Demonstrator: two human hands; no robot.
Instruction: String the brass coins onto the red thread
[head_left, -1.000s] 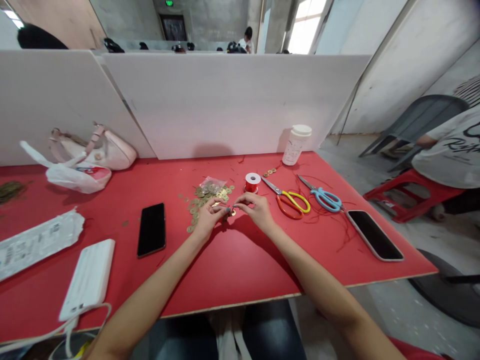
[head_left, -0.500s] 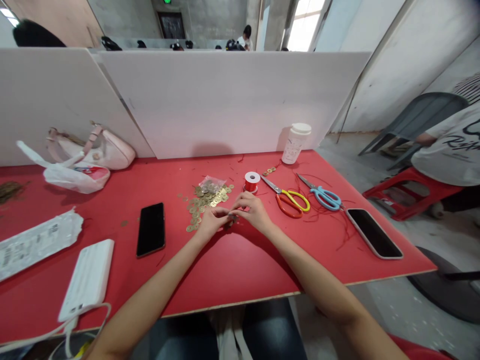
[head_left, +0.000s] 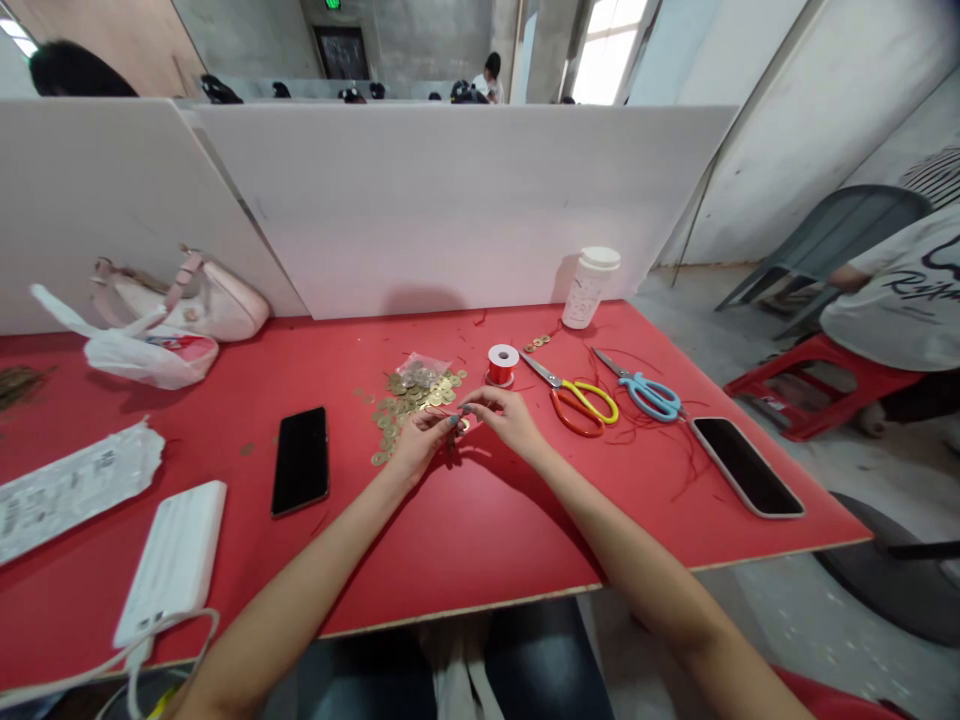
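On the desk (head_left: 450, 545), in from the middle of its front edge, the left hand (head_left: 420, 442) pinches a small bunch of coins (head_left: 452, 447); the right hand (head_left: 511, 418), just beside it, has fingertips drawn together, their hold too small to tell. Just beyond lie loose brass coins (head_left: 396, 410) and a red thread spool (head_left: 501, 374). A white cup (head_left: 591, 292) stands near the back right corner.
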